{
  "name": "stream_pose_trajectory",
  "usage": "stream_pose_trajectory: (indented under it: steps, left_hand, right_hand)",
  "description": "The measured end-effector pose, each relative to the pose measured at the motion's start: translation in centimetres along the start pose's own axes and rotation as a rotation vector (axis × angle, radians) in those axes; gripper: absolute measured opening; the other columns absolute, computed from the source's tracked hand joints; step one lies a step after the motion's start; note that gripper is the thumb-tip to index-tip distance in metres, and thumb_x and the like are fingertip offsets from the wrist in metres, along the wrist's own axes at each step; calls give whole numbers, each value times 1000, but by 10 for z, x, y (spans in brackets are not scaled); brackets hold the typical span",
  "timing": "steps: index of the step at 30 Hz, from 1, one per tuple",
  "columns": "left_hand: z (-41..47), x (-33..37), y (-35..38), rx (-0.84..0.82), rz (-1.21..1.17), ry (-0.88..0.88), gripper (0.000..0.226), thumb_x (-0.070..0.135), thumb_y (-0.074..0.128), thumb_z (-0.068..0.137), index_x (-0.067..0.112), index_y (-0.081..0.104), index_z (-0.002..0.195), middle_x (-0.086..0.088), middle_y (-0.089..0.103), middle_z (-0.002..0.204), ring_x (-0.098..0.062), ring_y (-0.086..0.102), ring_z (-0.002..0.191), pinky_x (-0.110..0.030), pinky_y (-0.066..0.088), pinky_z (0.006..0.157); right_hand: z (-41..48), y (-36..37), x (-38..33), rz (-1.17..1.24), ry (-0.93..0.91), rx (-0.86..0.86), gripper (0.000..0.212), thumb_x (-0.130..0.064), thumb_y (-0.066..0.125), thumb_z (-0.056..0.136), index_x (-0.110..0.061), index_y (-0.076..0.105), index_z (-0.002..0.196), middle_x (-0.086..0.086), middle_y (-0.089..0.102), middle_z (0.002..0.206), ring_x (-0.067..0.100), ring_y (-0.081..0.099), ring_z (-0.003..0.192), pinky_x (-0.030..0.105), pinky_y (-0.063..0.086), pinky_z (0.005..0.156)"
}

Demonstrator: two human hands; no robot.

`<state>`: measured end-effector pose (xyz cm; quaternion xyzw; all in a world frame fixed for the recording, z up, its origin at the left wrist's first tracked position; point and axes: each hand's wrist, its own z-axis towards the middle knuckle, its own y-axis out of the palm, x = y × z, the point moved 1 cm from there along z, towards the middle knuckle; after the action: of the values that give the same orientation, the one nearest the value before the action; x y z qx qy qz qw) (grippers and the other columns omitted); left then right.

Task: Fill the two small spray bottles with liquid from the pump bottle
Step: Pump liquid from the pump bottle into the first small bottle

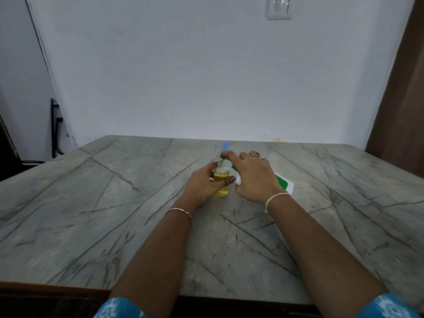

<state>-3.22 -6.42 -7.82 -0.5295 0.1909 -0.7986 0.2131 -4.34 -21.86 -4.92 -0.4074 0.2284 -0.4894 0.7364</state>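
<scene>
On table: left hand tight around spray bottle, right hand around pump bottle

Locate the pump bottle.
Head view: the pump bottle is right of centre on the table, under the right hand, beside the small yellow-filled bottle held by the left hand.

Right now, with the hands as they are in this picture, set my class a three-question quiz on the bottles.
1. True or false: the left hand grips the small bottle.
2. What colour is the liquid in the small bottle? A) red B) yellow C) blue
3. Fill in: the right hand holds the pump bottle, whose spout is ____ in colour.
Key: 1 true; 2 B; 3 green.
</scene>
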Motion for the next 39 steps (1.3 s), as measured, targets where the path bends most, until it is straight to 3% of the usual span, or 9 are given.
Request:
stream_pose_trajectory:
  steps: [3, 6, 10, 16, 24, 33, 39]
  left_hand:
    - [-1, 1, 0, 9, 13, 8, 52, 53, 71, 80, 29, 58, 124, 14, 64, 104, -7, 61, 94, -16, 45, 76]
    - [0, -1, 0, 12, 15, 6, 49, 53, 72, 78, 30, 60, 120, 16, 64, 101, -3, 61, 91, -17, 46, 78]
    - [1, -1, 1, 13, 26, 5, 50, 51, 73, 79, 26, 61, 121, 12, 64, 103, -11, 61, 97, -27, 50, 87]
    - [1, 0, 0, 15, 30, -3, 50, 47, 73, 80, 23, 61, 122, 7, 66, 106, -10, 59, 94, -24, 46, 83]
    - [1, -1, 1, 9, 50, -31, 68, 51, 74, 77, 20, 54, 134, 7, 62, 118, -10, 54, 101, -26, 44, 90]
    - [2, 0, 0, 2, 44, -33, 64, 47, 74, 79, 19, 55, 133, -1, 64, 125, -14, 57, 103, -29, 46, 92]
    - [2, 0, 1, 0, 44, -52, 68, 51, 74, 77, 19, 54, 134, 0, 64, 127, -16, 59, 109, -32, 47, 97]
  right_hand:
    - [-2, -2, 1, -15, -11, -15, 81, -25, 62, 77, -40, 18, 143, 3, 56, 109, 28, 49, 108, 41, 44, 86]
    - [-3, -4, 2, -15, -5, -33, 82, -25, 63, 77, -40, 18, 144, 4, 56, 111, 28, 49, 109, 41, 43, 87]
    - [-1, -3, 0, -1, 7, -33, 78, -25, 63, 75, -38, 23, 140, 4, 57, 109, 28, 50, 108, 42, 44, 86]
    - [1, -1, -3, -26, 9, -11, 75, -27, 65, 75, -36, 26, 138, 5, 57, 114, 28, 50, 110, 42, 45, 89]
    - [-5, -5, 2, -62, -29, -37, 88, -28, 62, 82, -44, 7, 148, 7, 55, 116, 29, 48, 113, 42, 44, 90]
    - [0, -3, -3, -43, 11, -2, 72, -26, 65, 76, -36, 27, 137, 4, 57, 115, 28, 49, 112, 42, 42, 91]
    - [-2, -2, 0, -82, -8, -14, 80, -28, 64, 78, -39, 18, 143, 6, 55, 119, 28, 48, 114, 42, 43, 92]
